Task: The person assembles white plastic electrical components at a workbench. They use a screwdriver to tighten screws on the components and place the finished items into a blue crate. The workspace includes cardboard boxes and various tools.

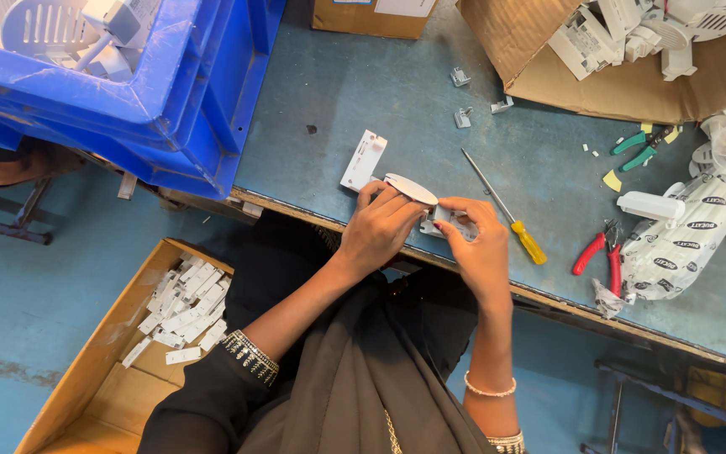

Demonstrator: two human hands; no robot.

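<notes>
Head view: left hand (377, 231) and right hand (474, 240) are each grasping the white plastic part (413, 190) at the surface (363, 92) edge; slackening either grip could be dropping it floorward.

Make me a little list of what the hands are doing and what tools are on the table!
left hand: holds white oval plastic part
right hand: holds small white piece against it
screwdriver: yellow handle, beside right hand
red pliers: on blue table
green pliers: farther back
blue crate: holds white parts
floor box: white strips
</notes>
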